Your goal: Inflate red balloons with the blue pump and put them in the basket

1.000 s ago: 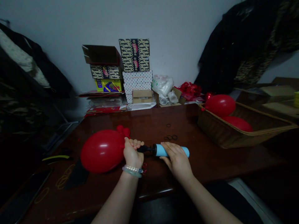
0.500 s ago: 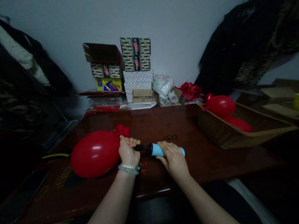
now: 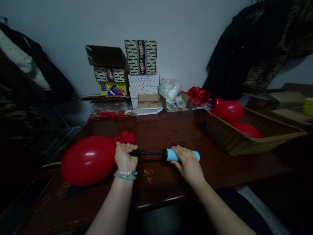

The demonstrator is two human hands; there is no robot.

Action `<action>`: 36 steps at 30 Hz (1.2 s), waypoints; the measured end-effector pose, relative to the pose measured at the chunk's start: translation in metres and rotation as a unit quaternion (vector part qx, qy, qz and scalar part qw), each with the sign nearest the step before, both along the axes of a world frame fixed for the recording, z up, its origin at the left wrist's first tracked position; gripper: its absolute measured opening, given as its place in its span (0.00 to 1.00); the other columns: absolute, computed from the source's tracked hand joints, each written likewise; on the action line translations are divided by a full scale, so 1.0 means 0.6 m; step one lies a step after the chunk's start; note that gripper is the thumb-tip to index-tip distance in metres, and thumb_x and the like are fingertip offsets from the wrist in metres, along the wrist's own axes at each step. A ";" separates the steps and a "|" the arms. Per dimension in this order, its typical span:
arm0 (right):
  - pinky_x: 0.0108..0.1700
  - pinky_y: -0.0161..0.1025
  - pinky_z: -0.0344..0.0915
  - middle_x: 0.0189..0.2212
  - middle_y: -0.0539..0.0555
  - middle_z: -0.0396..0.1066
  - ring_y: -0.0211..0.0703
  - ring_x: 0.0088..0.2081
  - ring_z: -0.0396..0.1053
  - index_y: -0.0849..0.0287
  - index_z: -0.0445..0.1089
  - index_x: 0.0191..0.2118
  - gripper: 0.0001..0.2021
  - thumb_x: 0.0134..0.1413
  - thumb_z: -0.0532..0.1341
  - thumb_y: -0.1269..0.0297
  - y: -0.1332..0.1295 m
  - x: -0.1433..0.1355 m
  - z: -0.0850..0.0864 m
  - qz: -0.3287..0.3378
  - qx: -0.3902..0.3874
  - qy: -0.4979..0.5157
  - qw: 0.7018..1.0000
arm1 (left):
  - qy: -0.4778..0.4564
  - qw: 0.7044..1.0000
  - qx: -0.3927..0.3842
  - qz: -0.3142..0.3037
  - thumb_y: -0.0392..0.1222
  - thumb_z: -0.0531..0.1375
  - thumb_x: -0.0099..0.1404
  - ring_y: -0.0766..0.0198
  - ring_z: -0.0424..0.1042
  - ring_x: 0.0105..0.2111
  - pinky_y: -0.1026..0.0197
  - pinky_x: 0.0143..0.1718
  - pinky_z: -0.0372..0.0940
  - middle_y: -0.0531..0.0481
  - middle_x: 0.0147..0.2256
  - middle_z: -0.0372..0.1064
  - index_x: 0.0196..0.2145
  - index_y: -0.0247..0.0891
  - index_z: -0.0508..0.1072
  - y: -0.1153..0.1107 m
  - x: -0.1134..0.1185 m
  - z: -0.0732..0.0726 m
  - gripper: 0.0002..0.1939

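An inflated red balloon [image 3: 88, 160] lies to the left, its neck pinched in my left hand [image 3: 125, 157] around the black nozzle end of a hand pump. My right hand [image 3: 188, 163] is wrapped over the light-blue barrel of the pump [image 3: 170, 154]. Between the two hands a length of thin black rod shows. Just behind my left hand sits a bunch of small red balls [image 3: 128, 136]. Small coloured bands [image 3: 148, 174] lie on the table between my forearms.
On the right a wicker basket [image 3: 234, 146] holds two red balloons. Dark rings [image 3: 178, 143] lie beyond my right hand. Stacked boxes [image 3: 143, 86] and plastic bags [image 3: 171, 89] line the wall. Yellow bands [image 3: 42, 203] and a dark flat device [image 3: 26, 202] are at the left.
My left hand and the balloon have moved left, my right hand slightly right. More of the pump's black rod shows between them. The coloured bands are more exposed.
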State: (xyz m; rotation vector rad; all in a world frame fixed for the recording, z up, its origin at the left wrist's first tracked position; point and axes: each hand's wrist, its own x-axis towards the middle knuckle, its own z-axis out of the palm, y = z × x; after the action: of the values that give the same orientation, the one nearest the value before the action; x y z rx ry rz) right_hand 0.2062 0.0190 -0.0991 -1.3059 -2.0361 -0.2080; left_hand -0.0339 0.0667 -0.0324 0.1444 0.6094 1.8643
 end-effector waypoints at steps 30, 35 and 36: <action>0.55 0.49 0.62 0.52 0.57 0.69 0.49 0.53 0.65 0.56 0.61 0.58 0.26 0.55 0.63 0.60 -0.017 -0.052 0.012 0.022 -0.021 0.009 0.999 | 0.024 0.999 0.006 -0.026 0.44 0.52 0.68 0.72 0.48 0.13 0.65 0.19 0.53 0.59 0.12 0.44 0.18 0.39 0.51 -0.015 0.064 -0.016 0.22; 0.58 0.52 0.60 0.54 0.56 0.68 0.49 0.55 0.64 0.55 0.61 0.59 0.26 0.55 0.62 0.61 -0.007 -0.039 0.012 0.017 -0.016 -0.012 1.000 | 0.013 1.000 -0.005 -0.013 0.44 0.49 0.70 0.72 0.48 0.12 0.65 0.18 0.52 0.60 0.11 0.44 0.17 0.38 0.49 -0.004 0.030 -0.008 0.23; 0.58 0.52 0.60 0.54 0.56 0.68 0.49 0.56 0.64 0.55 0.60 0.59 0.26 0.55 0.62 0.61 -0.005 -0.032 0.011 0.015 -0.015 -0.014 1.000 | 0.010 1.000 -0.007 -0.011 0.44 0.49 0.70 0.73 0.48 0.11 0.66 0.18 0.52 0.60 0.11 0.43 0.17 0.38 0.49 -0.003 0.024 -0.007 0.23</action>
State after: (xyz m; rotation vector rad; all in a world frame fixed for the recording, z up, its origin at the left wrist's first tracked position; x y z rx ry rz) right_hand 0.1868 0.0162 -0.0926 -1.2963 -2.0882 -0.1827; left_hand -0.0197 0.0650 -0.0363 0.1604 0.6334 1.8394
